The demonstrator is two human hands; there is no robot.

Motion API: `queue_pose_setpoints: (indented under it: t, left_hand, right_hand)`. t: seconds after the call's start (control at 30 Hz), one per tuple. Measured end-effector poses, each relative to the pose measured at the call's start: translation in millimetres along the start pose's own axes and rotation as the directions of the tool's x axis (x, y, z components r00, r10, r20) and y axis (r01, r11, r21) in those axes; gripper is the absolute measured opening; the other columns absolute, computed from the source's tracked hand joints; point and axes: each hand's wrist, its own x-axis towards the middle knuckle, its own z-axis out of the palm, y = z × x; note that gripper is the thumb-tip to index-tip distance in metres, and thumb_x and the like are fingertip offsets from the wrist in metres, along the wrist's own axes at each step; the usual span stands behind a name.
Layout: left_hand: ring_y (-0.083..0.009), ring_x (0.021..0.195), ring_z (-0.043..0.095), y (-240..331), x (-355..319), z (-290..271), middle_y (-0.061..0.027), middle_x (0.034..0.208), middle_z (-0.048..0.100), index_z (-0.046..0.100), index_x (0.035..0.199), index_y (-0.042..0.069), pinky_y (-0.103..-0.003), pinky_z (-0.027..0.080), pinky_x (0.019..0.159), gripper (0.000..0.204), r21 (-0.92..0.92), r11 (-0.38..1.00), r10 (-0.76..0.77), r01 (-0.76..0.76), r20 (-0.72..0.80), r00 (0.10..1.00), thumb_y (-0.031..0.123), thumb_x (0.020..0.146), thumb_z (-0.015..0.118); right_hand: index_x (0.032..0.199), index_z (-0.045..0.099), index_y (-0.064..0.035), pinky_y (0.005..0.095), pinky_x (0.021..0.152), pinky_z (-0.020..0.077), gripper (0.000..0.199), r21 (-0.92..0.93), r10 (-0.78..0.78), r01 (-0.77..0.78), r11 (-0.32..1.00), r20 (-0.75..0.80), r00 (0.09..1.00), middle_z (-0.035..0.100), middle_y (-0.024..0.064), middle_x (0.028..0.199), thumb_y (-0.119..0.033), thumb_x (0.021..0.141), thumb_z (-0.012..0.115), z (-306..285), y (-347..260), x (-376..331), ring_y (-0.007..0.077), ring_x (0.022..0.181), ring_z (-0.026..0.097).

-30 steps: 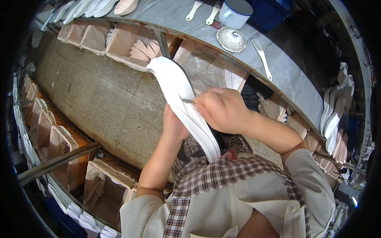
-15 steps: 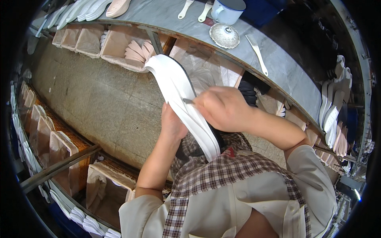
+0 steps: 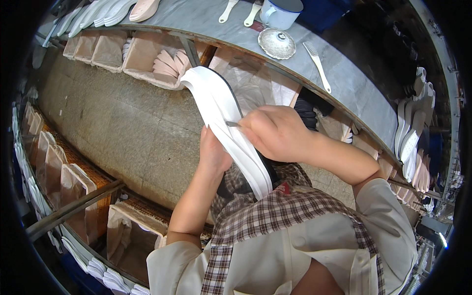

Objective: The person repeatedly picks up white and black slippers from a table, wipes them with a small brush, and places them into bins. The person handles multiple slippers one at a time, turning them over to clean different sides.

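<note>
Head view: nearest is a pale shirt (image 3: 265,255) under a checked apron (image 3: 275,209), and a long white sole (image 3: 214,101) slants up and left from the apron, dark along its right edge. The left hand (image 3: 214,153) is clamped on the sole's left edge, its fingers mostly hidden beneath. The right hand (image 3: 275,133) is closed in a fist around a small tool (image 3: 232,124), whose grey tip touches the sole's upper face near the middle; its handle is hidden. Beyond lies the stone-like floor (image 3: 113,113), with a lined bin (image 3: 140,60) of pinkish pieces (image 3: 167,64) past the sole's far end. Black pieces (image 3: 306,114) sit under the bench (image 3: 344,66), just past the right hand. On the bench are a white brush (image 3: 320,69), a metallic lid (image 3: 277,44), a pale mug (image 3: 280,18) and, at upper left, more soles (image 3: 93,14)
</note>
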Motion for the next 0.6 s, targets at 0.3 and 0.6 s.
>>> queue_pose_setpoints:
  t: [0.3,0.6]
  left_hand:
    - [-0.0209,0.074,0.063,2.8,7.6,2.9,-0.0098,0.094,0.061,0.046,0.121,0.002,-0.034,0.053,0.063,0.035,-0.029,0.998,0.057,-0.053,0.175,0.983,0.025,0.094,0.044]
    - [-0.0147,0.048,0.051,34.7,11.0,7.3,-0.0041,0.065,0.054,0.04,0.132,0.009,-0.029,0.043,0.047,0.045,-0.162,0.974,0.201,-0.159,0.292,0.935,0.031,0.093,0.046]
  right_hand:
    - [0.09,0.051,-0.0032,0.0299,0.051,0.0456,0.01,-0.068,0.145,-0.166,0.984,-0.238,0.96,0.055,0.0073,0.066,-0.011,0.086,0.057,-2.3,18.1,32.7,0.0184,0.058,0.057]
    - [0.111,0.051,-0.0033,0.0274,0.064,0.0472,0.032,0.283,0.505,-0.438,0.853,-0.241,0.829,0.064,0.0105,0.09,-0.018,0.084,0.061,3.9,128.3,86.1,0.0152,0.071,0.06]
